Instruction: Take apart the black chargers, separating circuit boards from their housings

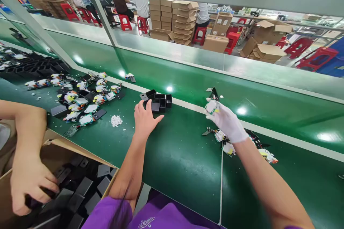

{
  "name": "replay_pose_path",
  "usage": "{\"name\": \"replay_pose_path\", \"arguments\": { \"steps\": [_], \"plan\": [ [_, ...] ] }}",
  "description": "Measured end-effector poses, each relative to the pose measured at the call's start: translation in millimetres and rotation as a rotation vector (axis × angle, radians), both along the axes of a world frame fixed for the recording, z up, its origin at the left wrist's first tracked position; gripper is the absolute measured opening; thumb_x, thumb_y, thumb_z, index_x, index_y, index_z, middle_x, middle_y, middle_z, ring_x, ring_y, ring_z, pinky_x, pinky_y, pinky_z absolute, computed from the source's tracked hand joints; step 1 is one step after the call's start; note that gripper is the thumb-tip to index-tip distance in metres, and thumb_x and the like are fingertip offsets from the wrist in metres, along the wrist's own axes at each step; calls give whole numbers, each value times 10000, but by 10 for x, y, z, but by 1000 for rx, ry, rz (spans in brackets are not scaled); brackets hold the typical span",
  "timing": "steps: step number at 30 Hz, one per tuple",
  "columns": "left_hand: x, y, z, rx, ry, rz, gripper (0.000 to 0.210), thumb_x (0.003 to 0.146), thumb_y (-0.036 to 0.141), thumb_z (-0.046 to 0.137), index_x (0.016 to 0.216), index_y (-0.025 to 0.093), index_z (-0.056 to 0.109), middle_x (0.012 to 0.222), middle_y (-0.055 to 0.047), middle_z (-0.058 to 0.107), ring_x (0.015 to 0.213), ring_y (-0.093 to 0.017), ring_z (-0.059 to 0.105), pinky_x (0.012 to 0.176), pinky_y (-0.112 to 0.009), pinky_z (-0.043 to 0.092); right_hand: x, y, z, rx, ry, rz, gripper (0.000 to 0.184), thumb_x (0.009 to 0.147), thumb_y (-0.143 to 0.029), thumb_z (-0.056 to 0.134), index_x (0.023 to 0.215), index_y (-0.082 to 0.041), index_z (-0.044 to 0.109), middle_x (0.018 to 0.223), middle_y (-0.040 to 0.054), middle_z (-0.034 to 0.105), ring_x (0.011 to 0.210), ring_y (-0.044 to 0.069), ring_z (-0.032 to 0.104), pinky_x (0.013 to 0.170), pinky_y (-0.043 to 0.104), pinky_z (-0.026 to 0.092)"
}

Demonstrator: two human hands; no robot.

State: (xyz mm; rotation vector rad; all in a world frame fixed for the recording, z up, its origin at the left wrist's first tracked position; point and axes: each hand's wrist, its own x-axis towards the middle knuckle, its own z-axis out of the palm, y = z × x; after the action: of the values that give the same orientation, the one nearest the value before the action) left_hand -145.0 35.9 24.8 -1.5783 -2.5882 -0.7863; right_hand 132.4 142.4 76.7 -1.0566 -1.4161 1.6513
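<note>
My bare left hand [145, 118] reaches over the green table, thumb and fingers apart, holding nothing that shows. Just beyond its fingertips sits a cluster of open black plastic cases [162, 103]; whether the fingers touch one is unclear. My right hand [228, 121] wears a white glove and grips a small circuit board [211, 106] covered in white filler, with a green edge and a bit of yellow. A dark part with wires [214, 93] appears just behind that board. Below the glove lie more circuit boards [228, 148], partly hidden by my right forearm.
Many circuit boards and black pieces [86, 109] are heaped on the left, beside a pile of white crumbs [116, 121]. A co-worker's hand [33, 182] holds something dark over a cardboard box [80, 154] of black cases. A metal frame [103, 18] rises behind the table.
</note>
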Motion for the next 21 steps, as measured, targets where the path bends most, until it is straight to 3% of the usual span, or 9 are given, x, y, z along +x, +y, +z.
{"name": "replay_pose_path", "arguments": {
  "steps": [2, 4, 8, 9, 11, 15, 18, 21],
  "plan": [
    [-42, -46, 53, -72, -16, 16, 750, 780, 458, 778, 1393, 139, 486, 1434, -272, 439, 1337, -472, 436, 1038, -587, 463, 238, -335, -28, -118, 142, 19, 368, 830, -559, 653, 1062, -275, 690, 931, 31, 674, 758, 168, 659, 634, 291, 591],
    [-57, -104, 129, -122, -23, 32, 725, 787, 489, 764, 1360, 131, 502, 1370, -258, 466, 1293, -454, 464, 983, -552, 504, 464, -638, -123, -170, 170, -52, 365, 783, -575, 710, 989, -274, 701, 976, 58, 708, 729, 197, 657, 554, 312, 564],
    [25, -240, 281, -184, -11, 54, 551, 819, 492, 736, 1214, 153, 554, 1209, -182, 522, 1212, -377, 531, 896, -435, 550, 861, -1046, -513, -216, 70, -256, 464, 733, -686, 706, 987, -297, 711, 990, 112, 756, 783, 290, 703, 550, 399, 581],
    [58, -265, 300, -212, -19, 57, 524, 830, 497, 724, 1189, 154, 554, 1207, -178, 521, 1206, -368, 545, 878, -420, 554, 943, -1091, -634, -219, 63, -324, 500, 698, -717, 706, 978, -302, 717, 943, 117, 761, 711, 291, 693, 492, 399, 559],
    [108, -294, 300, -271, -57, 53, 496, 847, 497, 706, 1168, 154, 548, 1211, -181, 524, 1185, -363, 580, 848, -405, 556, 1068, -1112, -862, -269, 50, -320, 515, 695, -689, 710, 1022, -292, 729, 987, 140, 763, 651, 277, 682, 526, 437, 585],
    [125, -323, 212, -305, -118, 61, 419, 889, 400, 666, 1209, 163, 534, 1193, -157, 562, 1042, -310, 684, 806, -366, 552, 1122, -1034, -1130, -308, 18, -170, 626, 722, -669, 624, 1249, -336, 675, 999, 156, 739, 617, 309, 695, 532, 523, 596],
    [110, -369, 158, -279, -131, 50, 415, 893, 328, 647, 1260, 179, 523, 1213, -142, 581, 1041, -291, 702, 833, -355, 549, 1105, -1014, -1226, -351, -2, -143, 692, 731, -697, 532, 1385, -472, 557, 1094, 171, 702, 822, 397, 752, 612, 578, 585],
    [109, -426, 155, -249, -152, 12, 419, 870, 274, 650, 1262, 180, 535, 1232, -147, 586, 1129, -315, 671, 889, -386, 549, 1193, -1000, -1398, -385, -2, -126, 719, 738, -676, 526, 1441, -622, 383, 1166, 164, 676, 1092, 413, 710, 712, 591, 562]
  ]
}}
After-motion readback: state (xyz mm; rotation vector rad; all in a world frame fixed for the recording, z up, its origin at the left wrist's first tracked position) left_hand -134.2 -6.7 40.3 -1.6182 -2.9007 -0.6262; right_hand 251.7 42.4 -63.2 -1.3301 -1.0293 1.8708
